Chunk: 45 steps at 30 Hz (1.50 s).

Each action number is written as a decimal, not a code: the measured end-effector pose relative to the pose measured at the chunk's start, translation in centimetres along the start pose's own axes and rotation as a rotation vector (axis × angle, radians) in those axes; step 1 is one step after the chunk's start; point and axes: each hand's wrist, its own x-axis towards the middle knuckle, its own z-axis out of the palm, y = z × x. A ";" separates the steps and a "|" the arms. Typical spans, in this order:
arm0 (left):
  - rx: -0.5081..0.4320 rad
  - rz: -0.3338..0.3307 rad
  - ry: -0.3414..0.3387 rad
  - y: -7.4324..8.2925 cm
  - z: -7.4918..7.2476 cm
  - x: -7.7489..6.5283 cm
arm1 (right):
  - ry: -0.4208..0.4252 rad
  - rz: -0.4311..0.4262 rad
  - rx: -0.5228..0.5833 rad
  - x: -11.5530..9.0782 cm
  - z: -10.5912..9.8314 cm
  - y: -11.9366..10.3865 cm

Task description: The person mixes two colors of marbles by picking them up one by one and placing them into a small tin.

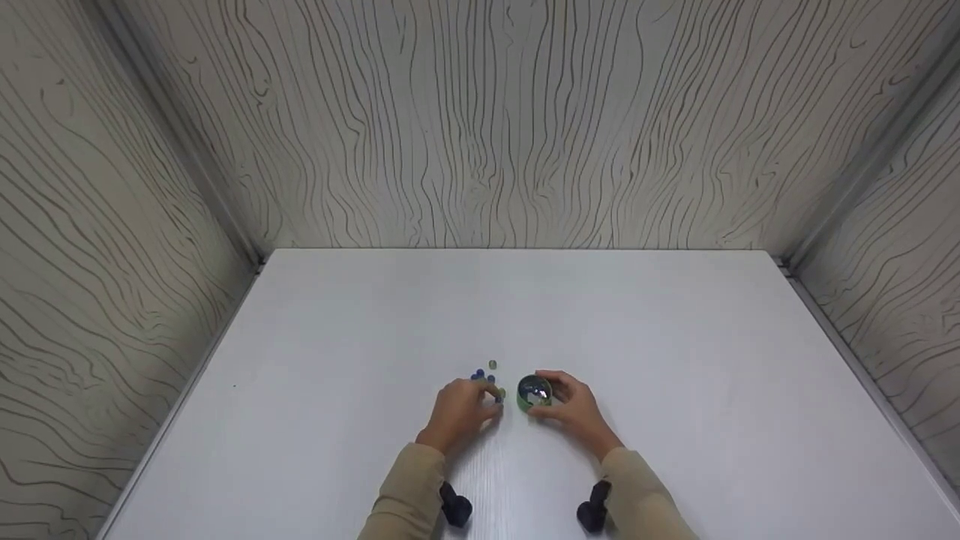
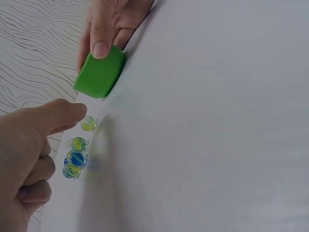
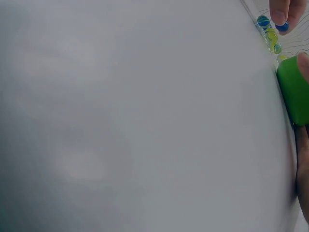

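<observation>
Left hand pinches blue marble; right hand grips cup from 3 o'clock, head view. Marble likely hard, slick: pinch mid-girth. Cup looks stiff; hold wall.

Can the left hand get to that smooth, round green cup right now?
Probably yes. The left hand, pinching a round blue glass marble, is near the cup. The right hand grips it from the opposite side, so the nearer side looks free.

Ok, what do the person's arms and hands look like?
The left sleeve and right sleeve are long and beige. A small black gadget with a rounded end juts out beside each sleeve. The left hand and right hand wear no gloves.
</observation>
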 end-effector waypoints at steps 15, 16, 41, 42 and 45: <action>0.039 0.128 0.066 0.2 -0.2 0.6 | -0.007 -0.019 0.013 0.3 0.0 0.3; 0.041 0.130 0.067 0.2 -0.2 0.6 | -0.008 -0.014 0.019 0.3 0.0 0.3; 0.061 0.146 0.077 1.6 -0.4 1.0 | -0.013 -0.026 0.013 0.3 -0.1 0.4; 0.063 0.152 0.080 1.6 -0.4 1.0 | -0.014 -0.025 0.012 0.3 -0.1 0.4; 0.066 0.152 0.084 1.7 -0.4 1.0 | -0.009 -0.029 0.004 0.3 0.0 0.5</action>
